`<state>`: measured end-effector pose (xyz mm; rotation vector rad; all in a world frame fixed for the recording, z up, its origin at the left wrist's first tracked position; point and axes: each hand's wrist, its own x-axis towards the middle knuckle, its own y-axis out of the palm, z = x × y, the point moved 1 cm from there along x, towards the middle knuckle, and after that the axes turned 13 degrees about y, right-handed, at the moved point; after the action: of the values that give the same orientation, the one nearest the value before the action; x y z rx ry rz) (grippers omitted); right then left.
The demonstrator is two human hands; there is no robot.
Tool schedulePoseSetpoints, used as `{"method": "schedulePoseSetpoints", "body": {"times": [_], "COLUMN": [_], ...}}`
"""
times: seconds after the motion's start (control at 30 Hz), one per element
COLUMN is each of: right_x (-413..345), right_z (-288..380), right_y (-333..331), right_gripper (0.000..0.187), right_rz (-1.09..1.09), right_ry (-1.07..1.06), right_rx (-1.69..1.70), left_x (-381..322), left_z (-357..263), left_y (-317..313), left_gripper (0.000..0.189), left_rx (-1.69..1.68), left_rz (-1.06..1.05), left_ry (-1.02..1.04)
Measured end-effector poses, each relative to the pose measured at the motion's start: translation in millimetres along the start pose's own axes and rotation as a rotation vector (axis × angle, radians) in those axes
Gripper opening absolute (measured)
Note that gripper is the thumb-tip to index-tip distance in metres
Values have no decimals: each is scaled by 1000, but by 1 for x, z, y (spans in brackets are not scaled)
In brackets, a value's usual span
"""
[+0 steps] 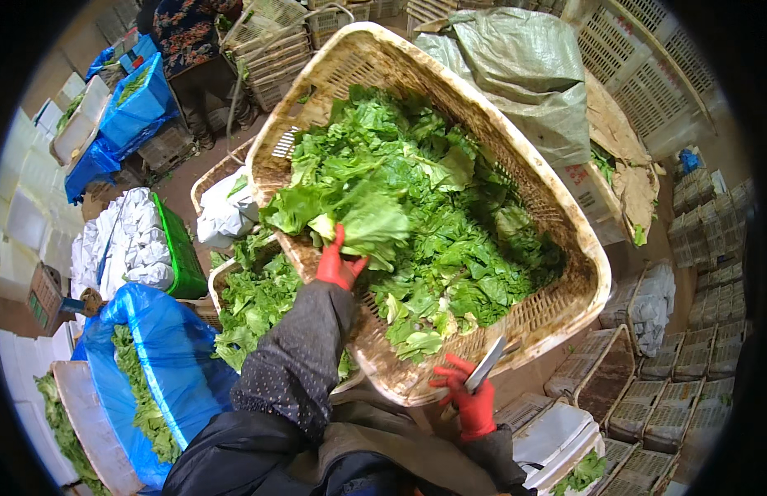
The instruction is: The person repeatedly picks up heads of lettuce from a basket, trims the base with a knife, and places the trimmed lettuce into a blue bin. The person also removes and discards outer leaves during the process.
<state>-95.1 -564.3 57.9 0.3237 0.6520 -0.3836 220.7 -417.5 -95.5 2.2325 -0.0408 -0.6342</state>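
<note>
Before me is a large dirty white plastic crate (582, 273) with slotted walls, holding a heap of leafy lettuce (420, 204). My left hand (340, 263), in a red glove, reaches over the near left wall and grips a head of lettuce (374, 229) near its pale cut stem; the head's leaves look blurred. My right hand (470, 397), also red-gloved, is at the near edge of the crate, closed around a knife (485, 366). The blade points up and to the right, over the rim. Part of the knife's handle is hidden by the fingers.
Left are another crate with lettuce (259, 297), a blue plastic-lined container (172, 366), a green crate (175, 248) with white wrapped bundles and a scale (45, 297). A person (188, 37) stands at upper left. A woven sack (520, 74) and stacked crates (656, 397) lie right.
</note>
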Motion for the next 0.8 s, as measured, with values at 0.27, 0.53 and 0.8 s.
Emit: {"method": "schedulePoseSetpoints", "body": {"times": [0.27,0.53,0.8], "right_x": [3,13,-55], "right_z": [20,-15,30], "right_y": [88,176,246], "right_gripper": [57,30,56], "right_rz": [23,206,487], "right_ry": [-310,-188,-980], "right_rx": [-48,-370,-1598], "left_x": [-123,-225,-294], "left_z": [-116,-185,-205], "left_y": [-87,-199,-166], "left_gripper": [55,54,61], "left_rx": [-34,287,736], "left_rz": [417,421,324], "left_ry": [225,-217,-160]}}
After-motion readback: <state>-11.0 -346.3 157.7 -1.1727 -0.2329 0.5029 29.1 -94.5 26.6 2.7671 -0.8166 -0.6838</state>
